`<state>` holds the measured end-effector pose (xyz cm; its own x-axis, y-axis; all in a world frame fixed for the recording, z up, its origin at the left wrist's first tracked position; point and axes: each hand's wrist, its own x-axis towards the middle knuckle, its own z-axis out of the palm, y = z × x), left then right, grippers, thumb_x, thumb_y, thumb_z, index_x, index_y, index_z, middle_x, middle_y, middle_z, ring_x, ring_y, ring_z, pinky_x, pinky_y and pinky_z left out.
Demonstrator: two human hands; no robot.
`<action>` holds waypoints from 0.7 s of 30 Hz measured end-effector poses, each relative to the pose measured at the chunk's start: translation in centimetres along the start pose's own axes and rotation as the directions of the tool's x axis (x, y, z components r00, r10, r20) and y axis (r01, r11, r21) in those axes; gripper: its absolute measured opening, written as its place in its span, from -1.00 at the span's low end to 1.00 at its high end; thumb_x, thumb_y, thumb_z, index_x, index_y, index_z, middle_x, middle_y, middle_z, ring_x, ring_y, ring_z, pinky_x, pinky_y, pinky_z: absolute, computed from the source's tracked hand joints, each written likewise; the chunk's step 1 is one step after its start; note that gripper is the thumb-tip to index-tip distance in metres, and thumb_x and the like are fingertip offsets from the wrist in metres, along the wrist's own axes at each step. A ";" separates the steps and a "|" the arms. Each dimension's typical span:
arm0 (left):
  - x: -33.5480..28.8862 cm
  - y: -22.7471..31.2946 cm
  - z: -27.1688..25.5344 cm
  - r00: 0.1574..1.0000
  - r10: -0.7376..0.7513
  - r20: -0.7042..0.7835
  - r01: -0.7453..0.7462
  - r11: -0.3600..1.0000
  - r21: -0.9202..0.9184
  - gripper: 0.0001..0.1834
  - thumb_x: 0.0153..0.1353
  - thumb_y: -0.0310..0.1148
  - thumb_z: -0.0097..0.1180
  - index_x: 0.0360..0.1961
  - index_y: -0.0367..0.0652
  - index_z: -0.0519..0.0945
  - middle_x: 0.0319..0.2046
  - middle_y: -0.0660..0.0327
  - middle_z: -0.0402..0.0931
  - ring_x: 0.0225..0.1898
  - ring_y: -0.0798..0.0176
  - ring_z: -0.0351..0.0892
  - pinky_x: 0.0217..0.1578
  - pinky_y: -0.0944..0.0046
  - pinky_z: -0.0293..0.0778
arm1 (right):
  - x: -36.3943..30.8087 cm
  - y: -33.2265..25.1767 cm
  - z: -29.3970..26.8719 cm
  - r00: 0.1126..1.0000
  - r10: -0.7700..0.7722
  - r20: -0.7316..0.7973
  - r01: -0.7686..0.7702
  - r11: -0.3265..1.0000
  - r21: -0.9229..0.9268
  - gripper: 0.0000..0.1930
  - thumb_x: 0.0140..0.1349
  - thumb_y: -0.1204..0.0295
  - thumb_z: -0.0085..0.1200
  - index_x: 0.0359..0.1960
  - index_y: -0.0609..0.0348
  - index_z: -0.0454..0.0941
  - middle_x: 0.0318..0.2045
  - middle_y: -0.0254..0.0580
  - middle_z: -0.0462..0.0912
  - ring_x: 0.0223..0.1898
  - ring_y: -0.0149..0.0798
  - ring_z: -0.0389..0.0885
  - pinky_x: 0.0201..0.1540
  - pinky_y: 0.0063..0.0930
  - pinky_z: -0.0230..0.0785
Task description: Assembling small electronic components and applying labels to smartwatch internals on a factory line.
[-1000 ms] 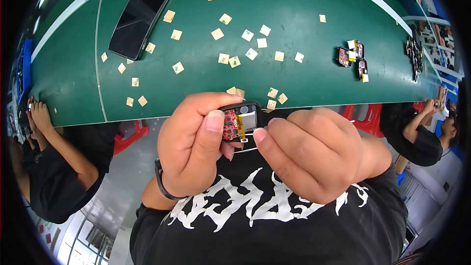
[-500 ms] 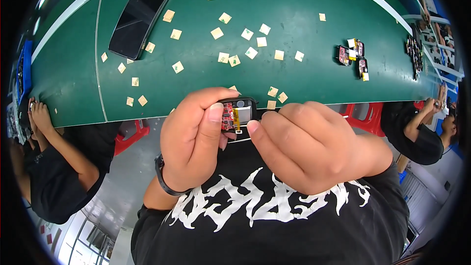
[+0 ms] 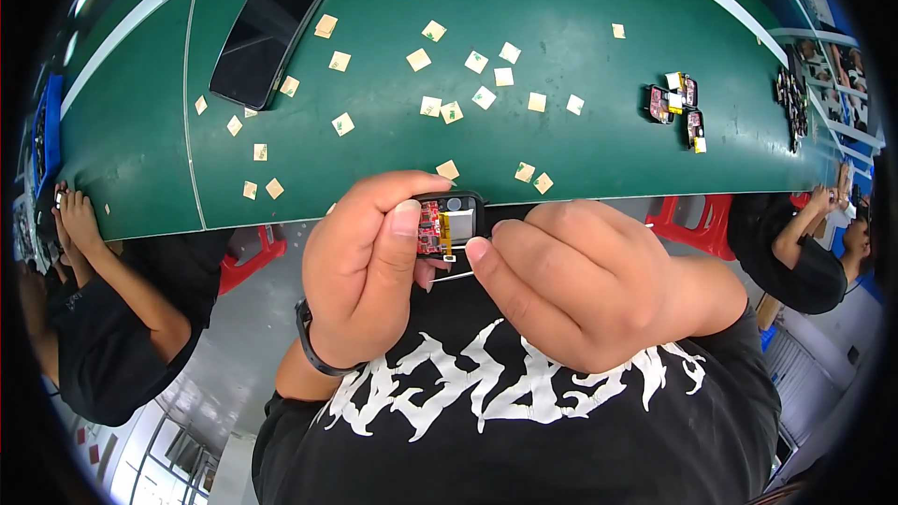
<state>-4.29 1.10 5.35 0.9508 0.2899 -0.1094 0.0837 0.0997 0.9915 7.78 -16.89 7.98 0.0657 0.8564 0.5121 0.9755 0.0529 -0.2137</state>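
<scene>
In front of my chest, my left hand (image 3: 360, 266) grips a small black rounded casing (image 3: 480, 215) by its left side, thumb on top. Its inside shows a red circuit board (image 3: 429, 227), a silvery block (image 3: 459, 225) and a yellow strip (image 3: 446, 224) with a small white-edged end at the lower rim. My right hand (image 3: 585, 285) is closed in a pinch at the casing's lower right, and its fingertips hide whatever is between them. Below the casing, a thin pale rod (image 3: 453, 277) spans from my left fingers to my right thumb; which hand holds it I cannot tell.
Many small beige square stickers (image 3: 452, 112) lie scattered over the green table (image 3: 374, 28). A black phone (image 3: 271, 28) rests at the far left. Several similar open casings (image 3: 660, 105) sit at the right. People work on both sides, near red stools (image 3: 690, 224).
The casing and my left hand have shifted slightly left and down. My right fingertips have moved a little left and down too, staying beside the casing.
</scene>
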 end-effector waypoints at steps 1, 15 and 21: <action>-0.1 -0.1 0.0 1.000 0.001 -0.002 -0.001 1.000 0.001 -0.74 0.58 -0.42 -0.12 0.05 -0.31 0.59 -0.40 0.31 0.58 -0.54 0.57 0.48 -0.49 0.50 0.40 | -0.1 0.0 0.2 1.000 -0.006 -0.016 0.007 1.000 0.011 -0.91 0.05 0.60 0.25 -0.44 0.42 0.63 -0.45 -0.16 0.48 -0.42 -0.26 0.47 -0.53 -0.50 0.33; 0.5 0.6 -0.4 0.985 -0.150 0.088 0.155 0.987 -0.046 -0.71 0.52 -0.50 -0.03 0.16 -0.33 0.58 -0.26 0.24 0.61 -0.49 0.53 0.52 -0.47 0.51 0.42 | -0.1 0.6 -0.5 0.994 -0.008 0.106 0.007 1.000 0.002 -0.87 0.08 0.51 0.20 -0.42 0.37 0.62 -0.46 -0.22 0.43 -0.40 -0.28 0.44 -0.49 -0.51 0.37; 0.5 0.3 -0.7 0.983 -0.090 0.159 0.113 0.984 -0.138 -0.61 0.38 -0.62 0.15 0.22 -0.39 0.48 -0.21 0.18 0.59 -0.38 0.49 0.57 -0.45 0.51 0.46 | 0.1 0.7 -1.3 0.993 -0.011 0.116 0.016 0.999 -0.045 -0.83 0.05 0.47 0.19 -0.36 0.34 0.63 -0.40 -0.18 0.51 -0.34 -0.28 0.50 -0.45 -0.49 0.39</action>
<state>-3.97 1.90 5.54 0.9745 0.1251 -0.1861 0.1485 0.2617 0.9536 8.76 -17.42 8.93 0.0306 0.9096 0.4143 0.9848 0.0434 -0.1680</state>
